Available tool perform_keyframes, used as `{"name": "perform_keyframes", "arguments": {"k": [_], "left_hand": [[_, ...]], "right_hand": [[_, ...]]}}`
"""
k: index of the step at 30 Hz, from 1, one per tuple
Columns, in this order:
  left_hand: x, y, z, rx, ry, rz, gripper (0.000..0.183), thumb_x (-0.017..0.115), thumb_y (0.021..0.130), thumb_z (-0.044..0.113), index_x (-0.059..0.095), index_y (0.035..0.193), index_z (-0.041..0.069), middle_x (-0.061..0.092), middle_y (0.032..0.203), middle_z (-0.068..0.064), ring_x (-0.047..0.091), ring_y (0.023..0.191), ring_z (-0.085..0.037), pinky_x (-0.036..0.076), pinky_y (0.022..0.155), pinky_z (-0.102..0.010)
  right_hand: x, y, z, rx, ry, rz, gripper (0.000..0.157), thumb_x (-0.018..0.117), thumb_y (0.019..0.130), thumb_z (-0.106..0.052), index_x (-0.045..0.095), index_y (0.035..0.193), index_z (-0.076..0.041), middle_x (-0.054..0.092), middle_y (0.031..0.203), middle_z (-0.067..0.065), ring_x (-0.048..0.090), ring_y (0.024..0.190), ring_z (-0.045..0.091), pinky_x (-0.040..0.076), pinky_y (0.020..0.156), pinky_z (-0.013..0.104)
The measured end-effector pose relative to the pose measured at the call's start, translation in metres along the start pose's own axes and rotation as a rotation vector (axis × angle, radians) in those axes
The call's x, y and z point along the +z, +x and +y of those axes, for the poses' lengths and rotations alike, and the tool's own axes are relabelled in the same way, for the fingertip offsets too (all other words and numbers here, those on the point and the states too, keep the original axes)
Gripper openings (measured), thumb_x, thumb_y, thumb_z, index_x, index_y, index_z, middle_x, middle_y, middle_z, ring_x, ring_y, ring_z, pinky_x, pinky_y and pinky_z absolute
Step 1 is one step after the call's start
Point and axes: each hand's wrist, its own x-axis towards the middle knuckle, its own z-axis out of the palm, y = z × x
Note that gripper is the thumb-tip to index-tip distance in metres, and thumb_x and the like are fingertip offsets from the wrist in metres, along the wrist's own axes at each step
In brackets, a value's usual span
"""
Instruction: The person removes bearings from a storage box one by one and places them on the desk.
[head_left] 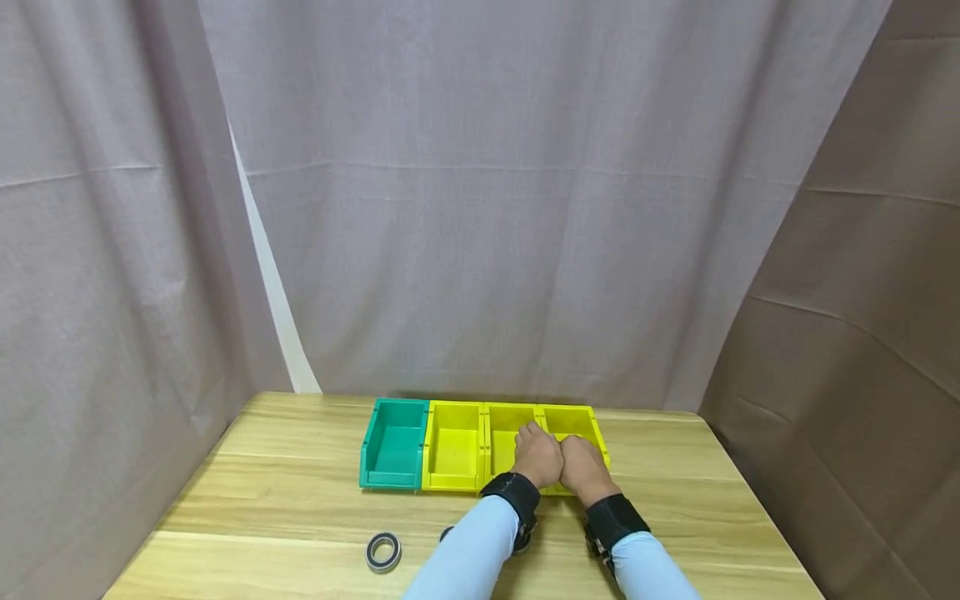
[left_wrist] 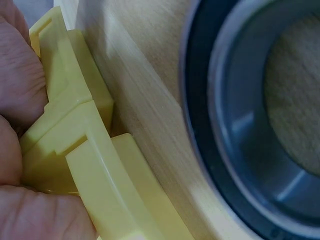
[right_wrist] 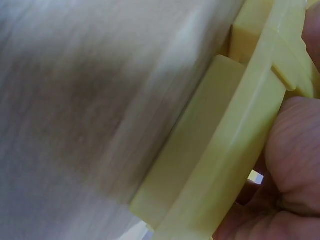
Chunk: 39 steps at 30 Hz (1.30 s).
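Four bins stand side by side: a teal bin [head_left: 395,442] at the left, then yellow bins. My left hand [head_left: 538,456] grips the third bin [head_left: 502,433] near the wall it shares with the rightmost yellow bin [head_left: 577,421]. Pressed close beside it, my right hand [head_left: 587,468] holds the rightmost bin, fingers curled inside behind its front lip [right_wrist: 235,135]. Most fingertips are hidden by the hands and bin walls. In the left wrist view a ball bearing [left_wrist: 235,120] looms large beside the bins' front.
A ball bearing [head_left: 383,552] lies on the wooden table [head_left: 300,500], left of my forearms. Others are partly hidden by my left sleeve [head_left: 472,550] and wristband. Grey curtains [head_left: 480,208] hang behind the table and at both sides.
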Motion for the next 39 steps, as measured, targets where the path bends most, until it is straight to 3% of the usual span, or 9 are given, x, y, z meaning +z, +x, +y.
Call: {"name": "perform_keyframes", "arguments": {"k": [10, 20, 24, 29, 34, 39], "left_hand": [[-0.002, 0.0, 0.001, -0.009, -0.045, 0.012, 0.033, 0.041, 0.104, 0.021, 0.04, 0.12, -0.008, 0.045, 0.104, -0.021, 0.044, 0.093, -0.033, 0.043, 0.083, -0.042], [-0.002, 0.001, 0.0, -0.049, -0.11, -0.036, 0.04, 0.04, 0.105, 0.024, 0.035, 0.13, -0.007, 0.044, 0.114, -0.024, 0.042, 0.104, -0.036, 0.042, 0.093, -0.046], [-0.005, 0.0, 0.0, -0.069, -0.129, -0.074, 0.042, 0.039, 0.106, 0.025, 0.034, 0.133, -0.007, 0.044, 0.117, -0.022, 0.041, 0.105, -0.034, 0.041, 0.094, -0.045], [-0.005, 0.001, 0.001, -0.088, -0.136, -0.097, 0.043, 0.036, 0.107, 0.027, 0.034, 0.136, -0.005, 0.043, 0.119, -0.021, 0.041, 0.105, -0.032, 0.041, 0.093, -0.045], [-0.009, 0.0, 0.0, -0.073, -0.123, -0.088, 0.042, 0.036, 0.108, 0.026, 0.034, 0.135, -0.006, 0.044, 0.12, -0.022, 0.041, 0.104, -0.033, 0.042, 0.091, -0.045], [-0.012, -0.003, 0.0, -0.062, -0.12, -0.09, 0.044, 0.036, 0.108, 0.027, 0.033, 0.137, -0.006, 0.044, 0.122, -0.022, 0.042, 0.105, -0.032, 0.043, 0.09, -0.044]], "right_hand": [[0.003, -0.002, 0.001, -0.02, -0.017, 0.06, 0.028, 0.062, 0.093, -0.014, 0.06, 0.064, -0.014, 0.055, 0.066, -0.001, 0.054, 0.065, 0.016, 0.049, 0.065, 0.037], [0.002, -0.009, -0.002, -0.032, -0.079, 0.075, 0.016, 0.061, 0.091, -0.007, 0.065, 0.076, -0.009, 0.059, 0.071, 0.005, 0.059, 0.072, 0.022, 0.049, 0.066, 0.04], [-0.001, -0.019, -0.006, -0.024, -0.094, 0.111, 0.011, 0.062, 0.092, -0.008, 0.071, 0.095, -0.003, 0.063, 0.081, 0.01, 0.063, 0.08, 0.029, 0.054, 0.071, 0.045], [-0.013, -0.039, -0.009, -0.014, -0.084, 0.142, 0.03, 0.064, 0.093, -0.012, 0.069, 0.119, 0.001, 0.066, 0.105, 0.018, 0.066, 0.094, 0.036, 0.056, 0.079, 0.05], [-0.025, -0.062, -0.012, -0.042, -0.079, 0.165, 0.035, 0.064, 0.094, -0.011, 0.065, 0.127, 0.002, 0.065, 0.116, 0.02, 0.064, 0.101, 0.038, 0.055, 0.085, 0.05], [-0.031, -0.083, -0.016, -0.05, -0.074, 0.178, 0.033, 0.065, 0.093, -0.011, 0.067, 0.123, 0.001, 0.067, 0.111, 0.016, 0.064, 0.092, 0.032, 0.056, 0.079, 0.047]]}}
